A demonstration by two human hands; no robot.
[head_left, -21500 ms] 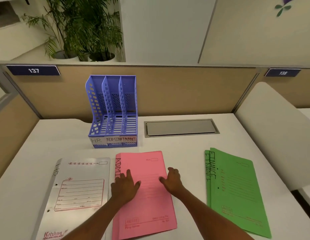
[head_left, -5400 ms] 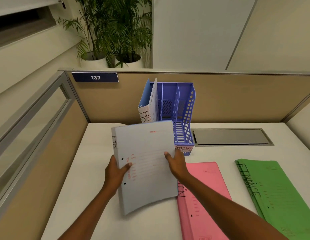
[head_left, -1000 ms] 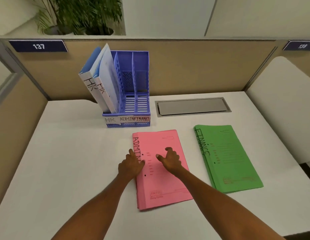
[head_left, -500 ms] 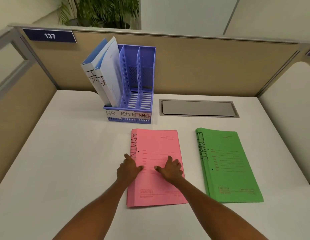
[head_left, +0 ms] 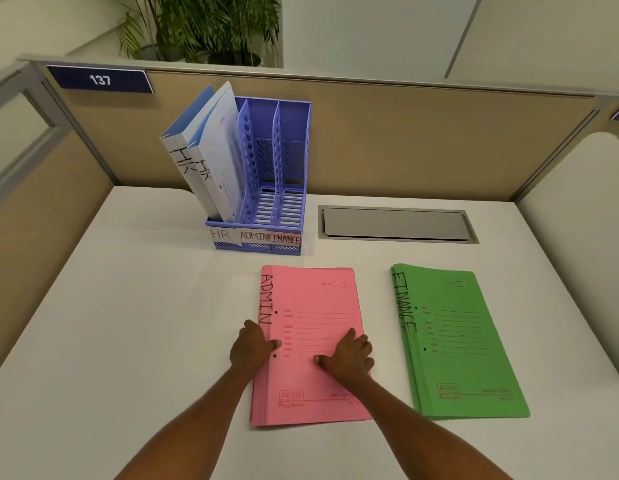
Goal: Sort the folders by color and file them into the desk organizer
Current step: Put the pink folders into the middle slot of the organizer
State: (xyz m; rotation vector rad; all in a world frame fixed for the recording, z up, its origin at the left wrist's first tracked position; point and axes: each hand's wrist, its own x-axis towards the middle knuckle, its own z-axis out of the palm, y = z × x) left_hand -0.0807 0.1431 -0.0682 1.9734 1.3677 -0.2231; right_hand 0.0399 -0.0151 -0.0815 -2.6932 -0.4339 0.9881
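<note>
A stack of pink folders [head_left: 313, 296] marked ADMIN lies flat on the white desk in front of me. My left hand [head_left: 252, 348] curls over its left spine edge. My right hand [head_left: 351, 355] lies on the cover, thumb spread and fingers curled at the right edge. To the right lies a stack of green folders [head_left: 457, 344] marked FINANCE, untouched. The blue desk organizer [head_left: 291, 150] stands at the back, with slots labelled HR, ADMIN and FINANCE. Two white folders [head_left: 216, 157] marked HR lean in its left slot; the other two slots hold nothing.
A grey cable hatch [head_left: 394, 225] is set into the desk right of the organizer. A tan partition [head_left: 422, 143] with a "137" sign [head_left: 100, 79] closes the back and the left side. Potted plants [head_left: 214, 26] stand behind it. A white panel [head_left: 585, 209] rises at the right.
Both hands have slid outward on the pink stack, the left to its spine edge and the right to its right edge. The stack still lies flat.
</note>
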